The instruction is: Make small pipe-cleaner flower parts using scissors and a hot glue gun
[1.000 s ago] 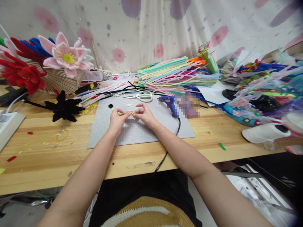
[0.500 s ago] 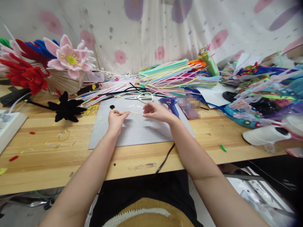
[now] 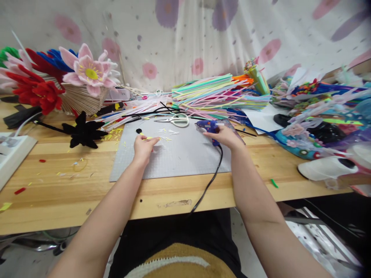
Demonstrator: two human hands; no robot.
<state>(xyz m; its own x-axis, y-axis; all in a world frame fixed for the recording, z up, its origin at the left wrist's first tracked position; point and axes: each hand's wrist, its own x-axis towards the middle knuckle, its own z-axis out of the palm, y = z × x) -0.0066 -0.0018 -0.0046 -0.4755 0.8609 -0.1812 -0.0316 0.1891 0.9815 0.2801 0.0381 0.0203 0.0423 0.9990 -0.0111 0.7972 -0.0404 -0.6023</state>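
My left hand (image 3: pixel 142 150) is over the left part of the grey cutting mat (image 3: pixel 179 166), fingers pinched on a thin yellow piece (image 3: pixel 148 138). A small round black piece (image 3: pixel 138 131) shows just beyond its knuckles; whether it is joined to the yellow one I cannot tell. At the mat's right side, my right hand (image 3: pixel 228 137) is closed round the handle of a blue hot glue gun (image 3: pixel 207 125), its nozzle pointing left. Scissors (image 3: pixel 179 120) with pale handles lie between the hands at the back of the mat, near small white, yellow-tipped bits (image 3: pixel 165 139).
Bundles of coloured pipe cleaners (image 3: pixel 211 90) line the back. To the left are a black fuzzy flower (image 3: pixel 84 133), a pink flower (image 3: pixel 89 73) and a power strip (image 3: pixel 17 158). A white roll (image 3: pixel 324 168) lies right. The gun's black cord (image 3: pixel 210 183) crosses the front edge.
My right hand has moved right, away from the left hand, and has taken hold of the glue gun. My left hand stays nearly where it was, still pinching the yellow piece.
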